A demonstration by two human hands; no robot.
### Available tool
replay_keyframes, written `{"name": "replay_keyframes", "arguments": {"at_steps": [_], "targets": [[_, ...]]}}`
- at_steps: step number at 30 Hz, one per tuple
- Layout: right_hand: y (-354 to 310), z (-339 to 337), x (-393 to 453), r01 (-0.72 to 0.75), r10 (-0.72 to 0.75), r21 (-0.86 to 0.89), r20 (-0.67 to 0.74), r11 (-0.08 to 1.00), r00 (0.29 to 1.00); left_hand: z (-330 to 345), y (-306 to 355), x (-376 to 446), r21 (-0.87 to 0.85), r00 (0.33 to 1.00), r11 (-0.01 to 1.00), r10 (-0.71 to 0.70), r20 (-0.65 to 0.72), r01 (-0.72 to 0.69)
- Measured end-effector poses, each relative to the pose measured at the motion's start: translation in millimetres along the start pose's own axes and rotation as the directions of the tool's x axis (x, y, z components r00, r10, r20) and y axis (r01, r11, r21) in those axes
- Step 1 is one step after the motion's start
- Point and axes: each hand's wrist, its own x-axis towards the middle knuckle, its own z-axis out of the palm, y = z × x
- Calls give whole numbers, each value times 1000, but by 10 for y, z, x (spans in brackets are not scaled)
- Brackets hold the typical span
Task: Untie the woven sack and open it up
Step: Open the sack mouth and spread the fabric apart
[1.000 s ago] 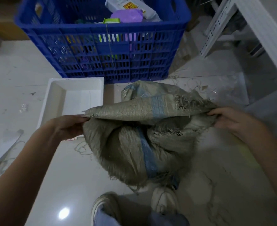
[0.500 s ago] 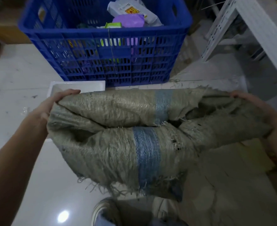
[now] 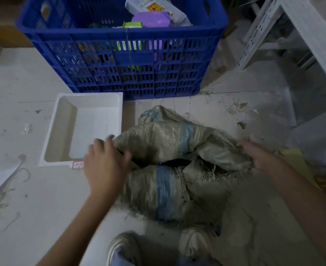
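The woven sack (image 3: 169, 169) is lying slumped on the pale floor (image 3: 43, 217), just in front of the person's shoes (image 3: 123, 248) and beside a white tray (image 3: 62, 127), with a blue crate (image 3: 120, 54) standing behind it. The left hand (image 3: 105, 166) is pressing on the left side of the sack's mouth, though motion blur is hiding whether its fingers are closed on the cloth or only resting there. The right hand (image 3: 258, 156) is gripping the bunched, frayed rim on the right side. The two hands are sitting well apart, and a dark gap is showing between the upper and lower lips of the mouth, so the sack is looking untied already and partly opened. The cloth is sagging and folding like soft, thin, light material, with a blue stripe (image 3: 165, 191) running across it; loose threads are fraying from the edge, so it is likely shedding and tearing if pulled hard. Taking the rim itself at opposite sides, with a full pinch of doubled cloth rather than stray fibres, is probably the safest hold for spreading it wider.
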Motion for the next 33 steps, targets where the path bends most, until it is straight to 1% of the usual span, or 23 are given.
{"name": "replay_keyframes", "arguments": {"at_steps": [1, 2, 3, 4, 5, 6, 7, 8, 9, 10, 11, 12, 13, 15, 17, 19, 21, 23, 24, 25, 27, 31, 33], "targets": [[-72, -17, -28, 93, -105, -121, -92, 988, 990, -63, 137, -208, 122, 989, 989, 68, 128, -84], [-142, -26, -77, 229, -292, -273, -217, 934, 931, -42, 220, -399, 211, 951, 963, 104, 290, -170], [-211, 18, -170, 407, -529, -387, -295, 828, 796, 15, 240, -577, 287, 898, 930, 90, 431, -231], [-263, 129, -345, 582, -741, -479, -270, 657, 615, 89, 234, -713, 320, 864, 907, 87, 496, -275], [-294, 288, -551, 704, -879, -547, -145, 453, 453, 166, 233, -777, 316, 832, 900, 85, 548, -300], [-319, 496, -754, 757, -937, -603, 46, 251, 347, 252, 241, -794, 306, 824, 904, 84, 560, -300], [-315, 704, -878, 745, -916, -665, 266, 52, 301, 334, 268, -792, 303, 837, 911, 79, 541, -281], [-287, 896, -872, 688, -838, -712, 456, -140, 301, 385, 315, -765, 304, 851, 920, 57, 522, -248], [-249, 1082, -836, 605, -753, -737, 574, -302, 323, 434, 368, -706, 313, 852, 927, 16, 523, -209], [-207, 1230, -729, 529, -681, -735, 644, -423, 350, 502, 402, -647, 317, 850, 921, 27, 527, -226], [-188, 1334, -624, 468, -621, -723, 684, -509, 382, 570, 430, -581, 316, 829, 916, 30, 558, -246], [-181, 1395, -532, 426, -583, -713, 701, -556, 411, 622, 448, -521, 323, 811, 915, 8, 586, -243], [-168, 1430, -459, 405, -564, -711, 703, -575, 434, 642, 482, -475, 319, 791, 922, -24, 611, -218], [-132, 1427, -351, 408, -581, -735, 678, -542, 451, 674, 513, -453, 293, 766, 940, -60, 640, -172], [-146, 1324, -287, 466, -639, -780, 617, -418, 459, 670, 517, -456, 274, 772, 947, -46, 634, -169], [-197, 1150, -254, 491, -689, -821, 536, -291, 487, 627, 488, -398, 227, 816, 963, -14, 578, -144], [-291, 945, -228, 475, -748, -859, 441, -192, 495, 545, 463, -258, 145, 881, 986, 4, 474, -82], [-406, 737, -233, 521, -807, -853, 299, 13, 510, 431, 493, -42, 64, 933, 998, 0, 360, -25], [-471, 642, -235, 551, -809, -822, 224, 143, 544, 365, 524, 79, 51, 946, 999, -11, 323, -5], [-545, 556, -232, 569, -790, -780, 165, 262, 590, 290, 558, 207, 52, 957, 999, -23, 290, 8], [-692, 402, -231, 578, -732, -696, 109, 427, 672, 153, 583, 448, 56, 973, 998, -42, 226, 30], [-877, 110, -315, 573, -632, -531, 86, 625, 770, -28, 473, 789, 40, 990, 998, -55, 127, 51], [-887, 15, -328, 549, -586, -471, 83, 690, 806, -61, 394, 897, 0, 982, 995, -96, 163, 98]]}}
